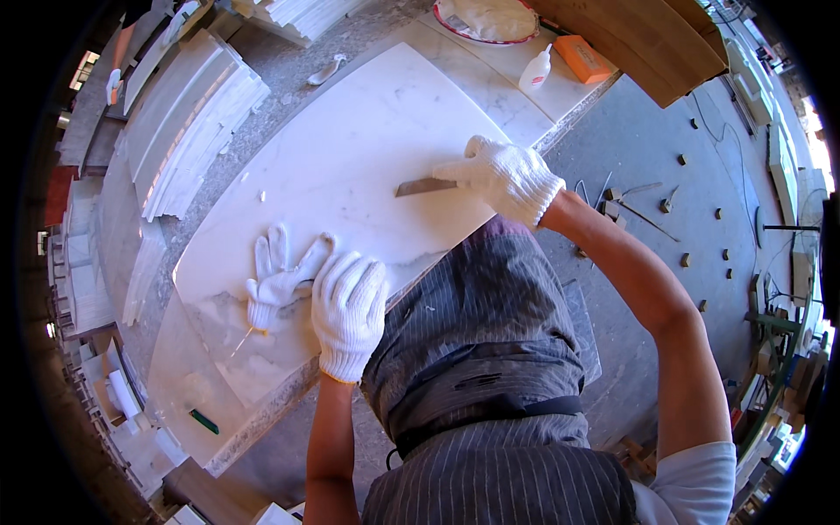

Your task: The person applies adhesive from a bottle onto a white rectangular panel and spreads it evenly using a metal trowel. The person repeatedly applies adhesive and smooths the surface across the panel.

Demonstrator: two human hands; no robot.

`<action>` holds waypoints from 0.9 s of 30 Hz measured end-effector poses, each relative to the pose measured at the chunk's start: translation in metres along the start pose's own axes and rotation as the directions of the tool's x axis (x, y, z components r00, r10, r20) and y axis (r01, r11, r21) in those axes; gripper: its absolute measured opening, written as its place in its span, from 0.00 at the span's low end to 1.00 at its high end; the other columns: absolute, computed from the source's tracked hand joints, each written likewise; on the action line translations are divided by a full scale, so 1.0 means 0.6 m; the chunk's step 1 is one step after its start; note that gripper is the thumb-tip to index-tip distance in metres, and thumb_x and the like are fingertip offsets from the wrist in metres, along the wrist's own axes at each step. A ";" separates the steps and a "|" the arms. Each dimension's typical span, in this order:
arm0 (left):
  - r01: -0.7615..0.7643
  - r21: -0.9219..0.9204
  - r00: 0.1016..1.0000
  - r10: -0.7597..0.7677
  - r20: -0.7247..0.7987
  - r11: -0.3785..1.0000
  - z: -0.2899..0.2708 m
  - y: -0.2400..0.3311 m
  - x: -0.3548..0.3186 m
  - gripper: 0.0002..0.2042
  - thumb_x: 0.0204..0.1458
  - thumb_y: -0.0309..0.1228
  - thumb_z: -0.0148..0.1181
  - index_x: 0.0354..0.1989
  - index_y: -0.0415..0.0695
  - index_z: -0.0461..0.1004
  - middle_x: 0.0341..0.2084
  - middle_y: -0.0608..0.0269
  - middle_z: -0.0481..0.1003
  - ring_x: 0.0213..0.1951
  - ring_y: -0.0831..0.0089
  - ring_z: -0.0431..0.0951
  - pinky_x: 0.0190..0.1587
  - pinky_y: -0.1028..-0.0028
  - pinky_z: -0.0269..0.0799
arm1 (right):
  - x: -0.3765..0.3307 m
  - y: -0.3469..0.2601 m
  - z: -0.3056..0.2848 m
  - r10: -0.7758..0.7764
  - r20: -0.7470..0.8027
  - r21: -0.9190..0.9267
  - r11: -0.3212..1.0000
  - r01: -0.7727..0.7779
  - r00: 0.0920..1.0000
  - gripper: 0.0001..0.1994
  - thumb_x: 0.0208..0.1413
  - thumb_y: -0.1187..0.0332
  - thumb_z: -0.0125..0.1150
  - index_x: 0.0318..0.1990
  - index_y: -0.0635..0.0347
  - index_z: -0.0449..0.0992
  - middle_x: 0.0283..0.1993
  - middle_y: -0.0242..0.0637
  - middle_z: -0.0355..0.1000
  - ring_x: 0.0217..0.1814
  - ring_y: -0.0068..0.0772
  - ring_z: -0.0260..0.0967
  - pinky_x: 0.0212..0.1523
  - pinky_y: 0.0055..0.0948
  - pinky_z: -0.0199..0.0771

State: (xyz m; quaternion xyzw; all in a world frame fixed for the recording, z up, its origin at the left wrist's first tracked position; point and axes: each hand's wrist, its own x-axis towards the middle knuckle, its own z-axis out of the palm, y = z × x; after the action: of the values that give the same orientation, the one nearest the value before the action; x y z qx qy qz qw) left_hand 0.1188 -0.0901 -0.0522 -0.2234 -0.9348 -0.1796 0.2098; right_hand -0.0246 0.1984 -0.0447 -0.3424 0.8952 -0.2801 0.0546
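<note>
A large white slab (350, 131) with faint grey veins lies before me. Over its right part, my right hand (507, 175), in a white knit glove, grips a flat grey-brown strip with a slanted end (424, 186), perhaps a blade. One finger stretches out just above the strip. At the slab's near edge rests my left hand (350, 306), gloved too, its fingers curled down; anything inside them is hidden. Touching or almost touching it on the left is a loose, unworn white glove (282, 282), fingers spread on the slab.
A white squeeze bottle (535, 70), an orange box (582, 59) and a red-rimmed basin (486, 19) stand beyond the slab, near a cardboard box (639, 44). Stacked pale slabs (188, 118) line the left. A green piece (204, 422) lies nearer, and tools (621, 210) are scattered right.
</note>
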 end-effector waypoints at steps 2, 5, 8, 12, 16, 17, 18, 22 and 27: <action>0.030 -0.034 1.000 -0.030 -0.003 0.999 -0.002 0.003 0.003 0.11 0.50 0.26 0.67 0.43 0.43 0.81 0.44 0.60 0.79 0.51 0.57 0.77 0.60 0.56 0.71 | -0.017 -0.018 0.000 -0.079 0.031 -0.070 0.994 0.081 0.996 0.20 0.60 0.72 0.59 0.61 0.46 0.76 0.40 0.45 0.74 0.40 0.46 0.74 0.43 0.38 0.76; 0.113 -0.170 0.993 -0.117 -0.012 0.979 -0.008 0.001 0.003 0.11 0.50 0.25 0.68 0.42 0.43 0.82 0.42 0.60 0.80 0.50 0.57 0.78 0.59 0.57 0.72 | -0.080 -0.046 0.008 0.104 0.105 0.452 0.881 -0.140 0.989 0.19 0.62 0.73 0.57 0.61 0.54 0.76 0.38 0.38 0.74 0.31 0.29 0.72 0.32 0.28 0.76; 0.133 -0.319 0.988 -0.152 -0.035 0.938 -0.003 0.022 0.031 0.11 0.50 0.25 0.68 0.42 0.43 0.82 0.42 0.60 0.80 0.49 0.57 0.79 0.57 0.58 0.73 | -0.150 -0.099 -0.001 0.331 0.209 0.824 0.446 -0.349 0.920 0.18 0.64 0.78 0.52 0.60 0.59 0.76 0.36 0.31 0.72 0.25 0.16 0.65 0.24 0.18 0.71; -0.042 -0.334 0.996 0.067 0.063 0.942 0.035 0.027 0.098 0.15 0.54 0.31 0.66 0.49 0.44 0.80 0.50 0.59 0.78 0.56 0.57 0.75 0.61 0.57 0.69 | -0.227 -0.151 0.034 0.408 0.377 0.855 0.192 -0.482 0.832 0.14 0.65 0.79 0.50 0.54 0.63 0.77 0.30 0.29 0.72 0.26 0.16 0.66 0.25 0.21 0.72; -0.169 -0.098 0.965 0.185 0.184 0.981 0.085 0.007 0.167 0.22 0.57 0.44 0.62 0.55 0.45 0.77 0.55 0.56 0.75 0.61 0.57 0.70 0.66 0.53 0.61 | -0.250 -0.183 0.064 0.373 0.391 0.900 0.036 -0.435 0.841 0.07 0.67 0.75 0.55 0.48 0.61 0.76 0.31 0.29 0.73 0.30 0.17 0.68 0.32 0.20 0.72; -0.225 -0.025 0.952 0.226 0.208 0.974 0.092 0.004 0.171 0.24 0.57 0.47 0.60 0.57 0.45 0.76 0.56 0.56 0.74 0.62 0.57 0.69 0.67 0.52 0.59 | -0.249 -0.186 0.064 0.352 0.373 0.905 0.066 -0.420 0.858 0.07 0.67 0.75 0.55 0.49 0.61 0.76 0.31 0.29 0.73 0.30 0.17 0.68 0.32 0.21 0.72; -0.234 -0.061 0.946 0.242 0.216 0.970 0.093 0.010 0.172 0.24 0.57 0.48 0.60 0.57 0.45 0.76 0.56 0.56 0.75 0.61 0.56 0.70 0.67 0.52 0.59 | -0.250 -0.187 0.065 0.342 0.353 0.910 0.092 -0.405 0.871 0.07 0.67 0.75 0.55 0.49 0.61 0.76 0.32 0.29 0.73 0.31 0.18 0.69 0.33 0.21 0.73; -0.254 -0.114 0.932 0.275 0.237 0.960 0.087 0.030 0.166 0.26 0.56 0.50 0.60 0.57 0.45 0.76 0.54 0.56 0.76 0.58 0.56 0.71 0.67 0.52 0.58 | -0.245 -0.166 0.061 0.316 0.331 0.935 0.016 -0.354 0.889 0.08 0.65 0.69 0.62 0.48 0.60 0.79 0.36 0.31 0.74 0.33 0.18 0.71 0.34 0.21 0.75; -0.215 -0.022 0.952 0.215 0.219 0.976 0.101 0.039 0.196 0.24 0.56 0.47 0.60 0.56 0.44 0.76 0.52 0.56 0.76 0.57 0.57 0.72 0.66 0.53 0.60 | -0.227 -0.164 0.051 0.286 0.312 0.944 0.011 -0.328 0.906 0.08 0.65 0.69 0.61 0.48 0.60 0.79 0.36 0.31 0.74 0.33 0.18 0.71 0.34 0.21 0.75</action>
State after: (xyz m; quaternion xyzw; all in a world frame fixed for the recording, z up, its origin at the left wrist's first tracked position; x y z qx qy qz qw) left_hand 0.0157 -0.0041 -0.0425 -0.3422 -0.9225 -0.1287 0.1235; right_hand 0.1449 0.2118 -0.0298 -0.0180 0.5218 -0.7810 0.3428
